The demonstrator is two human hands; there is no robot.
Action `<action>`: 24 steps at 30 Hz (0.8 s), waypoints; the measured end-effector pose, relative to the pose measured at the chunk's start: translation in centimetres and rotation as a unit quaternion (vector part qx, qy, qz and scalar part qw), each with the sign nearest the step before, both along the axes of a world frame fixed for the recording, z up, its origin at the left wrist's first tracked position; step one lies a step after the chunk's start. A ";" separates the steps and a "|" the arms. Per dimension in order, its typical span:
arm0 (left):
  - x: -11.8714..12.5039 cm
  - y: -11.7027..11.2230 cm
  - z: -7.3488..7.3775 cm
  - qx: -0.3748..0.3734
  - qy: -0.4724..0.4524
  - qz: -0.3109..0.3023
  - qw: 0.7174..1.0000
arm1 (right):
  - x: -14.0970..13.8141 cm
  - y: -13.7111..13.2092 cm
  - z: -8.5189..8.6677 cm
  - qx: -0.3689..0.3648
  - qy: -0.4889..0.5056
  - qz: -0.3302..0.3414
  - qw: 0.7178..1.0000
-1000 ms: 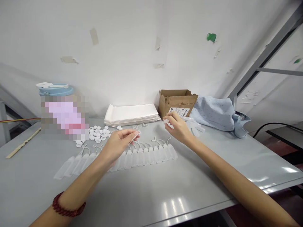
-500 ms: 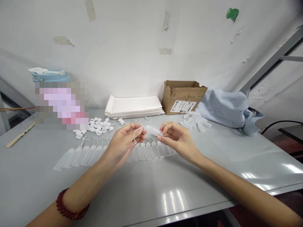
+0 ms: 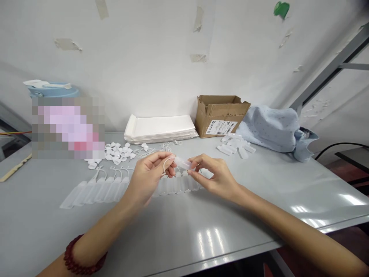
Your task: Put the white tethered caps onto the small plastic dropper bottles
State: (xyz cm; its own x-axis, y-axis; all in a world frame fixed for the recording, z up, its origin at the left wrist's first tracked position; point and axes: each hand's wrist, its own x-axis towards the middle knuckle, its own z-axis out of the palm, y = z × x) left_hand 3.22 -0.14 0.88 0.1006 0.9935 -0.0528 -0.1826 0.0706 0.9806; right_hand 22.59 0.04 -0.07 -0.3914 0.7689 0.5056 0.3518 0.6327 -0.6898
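Observation:
In front of me, above the table, a small translucent plastic tube (image 3: 182, 163) is held between both hands. My left hand (image 3: 152, 169) is closed in a pinch at the tube's left end, with a thin white cord (image 3: 164, 166) curving out over the thumb. What sits under those fingertips is hidden. At the other end, the thumb and forefinger of my right hand (image 3: 211, 173) are closed on the tube. Below and behind the hands lies a row of similar tubes (image 3: 95, 191) with cord loops, partly covered by my left arm.
White plastic caps (image 3: 117, 152) lie in a pile at left, with loose cords (image 3: 150, 151) beside them. Loose tubes (image 3: 236, 146) lie before a cardboard box (image 3: 219, 119). A white stack of flat envelopes (image 3: 161, 129) and a light blue cloth (image 3: 268, 129) are at the back.
My right hand has come a little left, closer to my left hand, and less of the tube shows between them. The view has shifted slightly.

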 end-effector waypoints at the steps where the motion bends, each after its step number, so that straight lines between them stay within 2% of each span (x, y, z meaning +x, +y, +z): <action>1: 0.1 -0.1 0.0 0.021 0.026 0.008 0.999 | 0.0 0.0 0.0 -0.004 0.002 0.003 1.000; 4: 0.2 -0.6 0.1 0.110 0.144 0.030 0.983 | -0.2 -0.1 0.2 -0.082 0.035 0.015 0.996; 7: 0.4 -1.1 0.1 0.252 0.261 0.035 0.931 | -0.3 -0.3 0.6 -0.193 0.082 0.029 0.977; 9: 0.6 -1.3 -0.1 0.312 0.297 0.025 0.902 | -0.3 -0.4 1.0 -0.247 0.110 0.042 0.962; 11: 0.8 -1.4 -0.4 0.309 0.301 0.015 0.902 | -0.3 -0.6 1.3 -0.271 0.116 0.063 0.954; 13: 0.9 -1.5 -0.6 0.269 0.283 0.005 0.920 | -0.2 -0.7 1.4 -0.273 0.101 0.081 0.953; 15: 1.1 -1.5 -0.7 0.230 0.263 -0.010 0.937 | -0.2 -0.9 1.4 -0.268 0.085 0.089 0.956; 18: 1.2 -1.6 -0.7 0.210 0.250 -0.025 0.945 | -0.2 -0.9 1.2 -0.236 0.065 0.082 0.966; 21: 1.3 -1.7 -0.7 0.222 0.265 -0.024 0.938 | -0.3 -0.9 1.0 -0.190 0.053 0.066 0.978; 24: 1.5 -1.8 -0.7 0.267 0.311 0.011 0.912 | -0.3 -0.8 0.8 -0.181 0.056 0.049 0.981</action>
